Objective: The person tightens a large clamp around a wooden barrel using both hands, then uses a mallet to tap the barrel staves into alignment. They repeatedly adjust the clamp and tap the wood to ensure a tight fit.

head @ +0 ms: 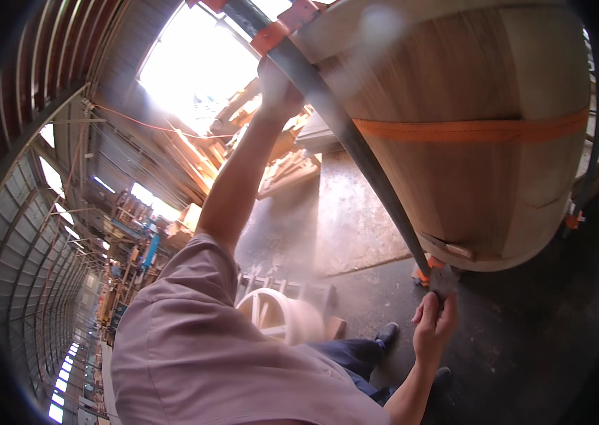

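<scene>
A large curved wooden drum-like body (pixel 464 180) fills the upper right, with an orange strap (pixel 458 131) around it. Alongside its near side runs a long dark metal bar clamp (pixel 352 133) with orange fittings. Raised high, my left hand (pixel 280 87) grips this clamp just below the upper orange bracket (pixel 271 37); the fingers are partly hidden behind the bar. My right hand (pixel 436 321) pinches a small flat greyish block (pixel 443 281) close to the clamp's lower orange jaw (pixel 424 272). A thin wood piece (pixel 451 247) rests against the drum's lower rim.
A pale round wooden hoop or drum (pixel 283 316) stands by a slatted rack (pixel 326 292). Behind the clamp lies a large worn board (pixel 358 212), with stacked timber (pixel 288 170) beyond. Another clamp (pixel 591 133) is on the drum's far side.
</scene>
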{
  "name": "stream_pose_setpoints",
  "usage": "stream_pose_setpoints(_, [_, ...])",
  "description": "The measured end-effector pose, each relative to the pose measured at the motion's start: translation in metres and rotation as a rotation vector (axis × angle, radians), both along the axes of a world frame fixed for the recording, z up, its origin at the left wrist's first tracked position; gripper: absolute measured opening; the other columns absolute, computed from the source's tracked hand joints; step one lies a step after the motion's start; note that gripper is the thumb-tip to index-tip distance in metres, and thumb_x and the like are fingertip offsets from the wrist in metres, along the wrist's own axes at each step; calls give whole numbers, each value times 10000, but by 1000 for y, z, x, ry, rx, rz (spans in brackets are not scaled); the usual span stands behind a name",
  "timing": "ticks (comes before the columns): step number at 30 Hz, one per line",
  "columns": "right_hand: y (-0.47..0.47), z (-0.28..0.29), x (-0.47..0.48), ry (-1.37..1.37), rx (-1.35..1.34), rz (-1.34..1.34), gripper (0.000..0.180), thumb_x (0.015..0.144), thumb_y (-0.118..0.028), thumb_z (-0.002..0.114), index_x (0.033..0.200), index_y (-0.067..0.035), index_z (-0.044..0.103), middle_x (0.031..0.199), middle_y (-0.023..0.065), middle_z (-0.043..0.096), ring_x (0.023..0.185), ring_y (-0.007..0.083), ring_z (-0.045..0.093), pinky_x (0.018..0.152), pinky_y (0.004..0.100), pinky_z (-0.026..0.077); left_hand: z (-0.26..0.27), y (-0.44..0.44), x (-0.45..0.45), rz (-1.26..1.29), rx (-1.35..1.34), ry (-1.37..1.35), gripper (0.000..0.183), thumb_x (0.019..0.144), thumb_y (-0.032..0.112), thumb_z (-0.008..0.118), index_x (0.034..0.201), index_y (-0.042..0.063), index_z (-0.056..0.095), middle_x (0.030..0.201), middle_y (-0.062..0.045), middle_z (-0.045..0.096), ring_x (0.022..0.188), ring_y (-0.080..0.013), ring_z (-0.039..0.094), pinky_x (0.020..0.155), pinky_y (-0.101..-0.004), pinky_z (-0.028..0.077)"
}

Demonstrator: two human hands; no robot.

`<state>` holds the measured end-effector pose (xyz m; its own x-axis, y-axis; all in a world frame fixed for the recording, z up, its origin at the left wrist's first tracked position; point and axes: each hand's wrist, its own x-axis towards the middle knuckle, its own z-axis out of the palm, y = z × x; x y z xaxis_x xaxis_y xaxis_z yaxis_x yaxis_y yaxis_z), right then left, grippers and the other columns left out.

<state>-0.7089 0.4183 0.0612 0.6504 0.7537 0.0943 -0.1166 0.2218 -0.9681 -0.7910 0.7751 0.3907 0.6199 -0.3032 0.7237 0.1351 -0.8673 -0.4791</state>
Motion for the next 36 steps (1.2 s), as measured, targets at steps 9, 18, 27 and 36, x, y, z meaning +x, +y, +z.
stream_pose_setpoints(9, [71, -70, -44, 416, 152, -157, 152, 1019, -86, 552, 965, 36, 626, 626, 81, 579, 517, 133, 539, 466, 295, 352, 2, -5, 4, -132, -428, -60, 382, 894, 54, 683, 1248, -12, 557, 986, -20, 607, 853, -115, 593, 752, -284, 493])
stream_pose_setpoints(18, [93, 120, 24, -368, 285, -512, 198, 1067, -228, 576, 979, -55, 613, 644, 17, 579, 489, 58, 496, 429, 223, 347, 22, 2, 12, -11, -321, 145, 679, 779, -11, 818, 1397, -49, 540, 908, -13, 659, 806, -94, 636, 726, -268, 521])
stream_pose_setpoints(27, [134, 223, 41, -286, 241, -149, 271, 1069, -227, 569, 869, -45, 582, 588, 4, 545, 507, 70, 531, 464, 259, 398, 8, -33, 24, 4, -556, 78, 689, 707, 130, 906, 1319, 24, 607, 1078, -75, 713, 961, -161, 702, 820, -344, 596])
stream_pose_setpoints(36, [110, 260, 59, -986, -97, -363, 149, 974, -136, 650, 881, -19, 652, 747, 232, 645, 730, 443, 647, 605, 481, 492, 6, -44, 24, -30, -364, -17, 434, 752, 246, 805, 1161, 148, 697, 981, -56, 659, 882, -295, 630, 805, -432, 491])
